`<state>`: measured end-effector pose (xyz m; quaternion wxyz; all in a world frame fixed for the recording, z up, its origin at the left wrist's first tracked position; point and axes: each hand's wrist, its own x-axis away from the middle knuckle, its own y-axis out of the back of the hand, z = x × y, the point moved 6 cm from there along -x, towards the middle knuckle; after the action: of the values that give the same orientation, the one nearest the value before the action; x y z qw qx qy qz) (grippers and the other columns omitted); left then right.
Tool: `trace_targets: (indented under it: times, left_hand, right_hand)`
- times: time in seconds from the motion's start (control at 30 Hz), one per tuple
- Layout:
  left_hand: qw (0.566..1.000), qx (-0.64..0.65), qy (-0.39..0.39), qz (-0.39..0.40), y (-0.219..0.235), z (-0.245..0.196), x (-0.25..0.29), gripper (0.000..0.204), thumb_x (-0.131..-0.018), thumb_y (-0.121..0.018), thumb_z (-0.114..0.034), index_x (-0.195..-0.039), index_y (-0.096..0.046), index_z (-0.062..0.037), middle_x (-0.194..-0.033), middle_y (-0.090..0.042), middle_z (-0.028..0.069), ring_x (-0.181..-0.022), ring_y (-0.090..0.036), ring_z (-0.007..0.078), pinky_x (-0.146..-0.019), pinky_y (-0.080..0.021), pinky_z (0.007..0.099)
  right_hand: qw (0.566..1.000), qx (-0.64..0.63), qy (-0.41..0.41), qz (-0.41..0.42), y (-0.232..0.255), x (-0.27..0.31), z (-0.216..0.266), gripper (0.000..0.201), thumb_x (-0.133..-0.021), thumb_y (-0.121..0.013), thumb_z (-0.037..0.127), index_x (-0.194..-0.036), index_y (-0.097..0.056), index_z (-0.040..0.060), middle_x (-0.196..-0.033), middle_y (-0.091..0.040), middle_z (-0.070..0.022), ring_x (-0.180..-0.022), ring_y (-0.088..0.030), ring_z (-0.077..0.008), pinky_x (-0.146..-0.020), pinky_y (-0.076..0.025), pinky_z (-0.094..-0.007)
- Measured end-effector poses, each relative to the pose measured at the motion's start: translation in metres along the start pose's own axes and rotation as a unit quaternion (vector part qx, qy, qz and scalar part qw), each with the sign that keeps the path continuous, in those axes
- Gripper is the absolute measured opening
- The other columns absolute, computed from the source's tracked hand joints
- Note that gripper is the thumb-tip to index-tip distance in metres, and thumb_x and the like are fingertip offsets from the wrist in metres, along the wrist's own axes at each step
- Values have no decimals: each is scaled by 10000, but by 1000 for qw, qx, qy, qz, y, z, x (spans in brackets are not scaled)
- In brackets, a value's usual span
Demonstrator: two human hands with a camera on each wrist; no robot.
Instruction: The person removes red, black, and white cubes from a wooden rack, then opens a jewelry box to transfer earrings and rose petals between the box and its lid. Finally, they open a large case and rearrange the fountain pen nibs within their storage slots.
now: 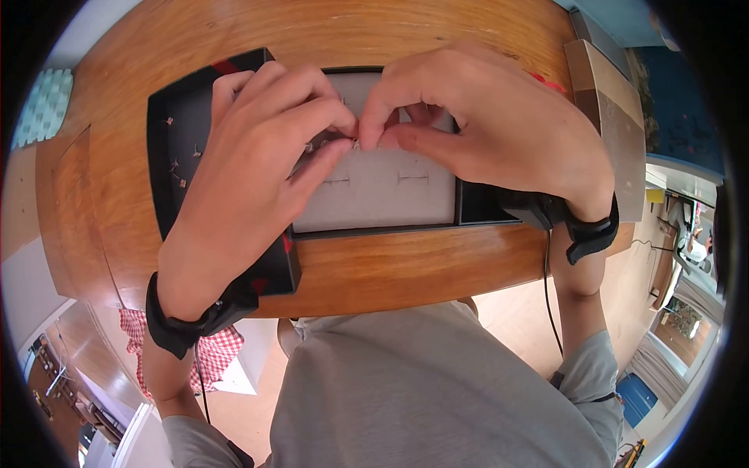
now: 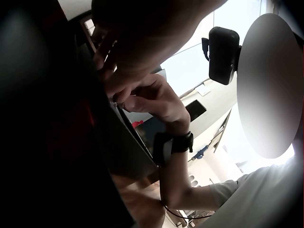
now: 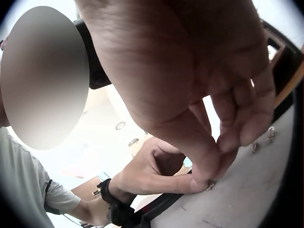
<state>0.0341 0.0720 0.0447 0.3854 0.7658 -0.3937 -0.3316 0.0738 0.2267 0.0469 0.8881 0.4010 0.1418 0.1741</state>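
A small stud earring (image 3: pixel 211 185), pinkish with a shiny top, sits at the meeting fingertips of both hands, low over a grey slitted pad (image 1: pixel 374 199). My left hand (image 1: pixel 261 144) pinches at it from the left, thumb and index finger close together. From the right, my right hand (image 1: pixel 499 117) pinches at the same spot with thumb and index finger. Fingertips cover most of the earring in the head view. Further along the pad, more small earrings (image 3: pixel 270 135) stand in the right wrist view. The pad lies inside a black box (image 1: pixel 374 231).
Left of the pad is a black tray (image 1: pixel 156 148) with a grey lining, where several loose stud earrings (image 1: pixel 182 183) lie. A cardboard box (image 1: pixel 597 93) stands at the right of the wooden table (image 1: pixel 374 269). A pale green bumpy tray (image 1: pixel 43 109) is at the far left.
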Motion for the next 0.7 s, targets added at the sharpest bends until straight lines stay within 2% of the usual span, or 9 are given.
trace_targets:
  times: [0.17, 0.23, 0.33, 0.47, 0.7]
  left_hand:
    - [1000, -7, -5, -7, 1, 1, 0, 155, -822, -770, -91, -943, -678, -63, -998, -600, 39, -1029, -566, 238, -1008, -335, 385]
    - [1000, 3, -7, 1, 1, 0, 1, 165, -814, -779, -96, -938, -674, -66, -997, -602, 34, -1027, -564, 237, -1010, -334, 385]
    - [1000, 3, -9, 8, 0, 0, 1, 173, -808, -786, -98, -932, -670, -65, -997, -605, 30, -1025, -561, 241, -1014, -334, 390]
    - [1000, -2, -19, -7, -1, -2, -1, 173, -805, -788, -97, -931, -673, -66, -997, -606, 31, -1023, -557, 245, -1017, -333, 395]
    - [999, 5, -27, -18, -1, -4, -3, 162, -815, -784, -95, -940, -682, -77, -981, -602, 35, -1007, -554, 244, -1015, -335, 391]
  right_hand:
    - [1000, -12, 2, 10, 2, -3, 6, 161, -875, -711, 8, -1010, -653, 75, -840, -687, -81, -773, -665, -251, -668, -500, -357]
    - [998, -21, -25, 47, -1, -3, 3, 190, -872, -694, -20, -985, -571, 70, -820, -666, -93, -788, -665, -270, -683, -492, -376]
    - [999, -11, -15, 41, -3, -3, -1, 199, -867, -694, -25, -959, -544, 66, -815, -653, -105, -790, -666, -285, -688, -485, -382]
    - [999, -16, -14, 40, -4, -2, -1, 200, -862, -700, -21, -958, -546, 64, -826, -656, -113, -803, -670, -301, -696, -484, -390]
    - [999, 48, -2, -17, -4, -1, 7, 204, -835, -722, 5, -969, -576, 56, -850, -666, -104, -818, -657, -323, -716, -491, -407]
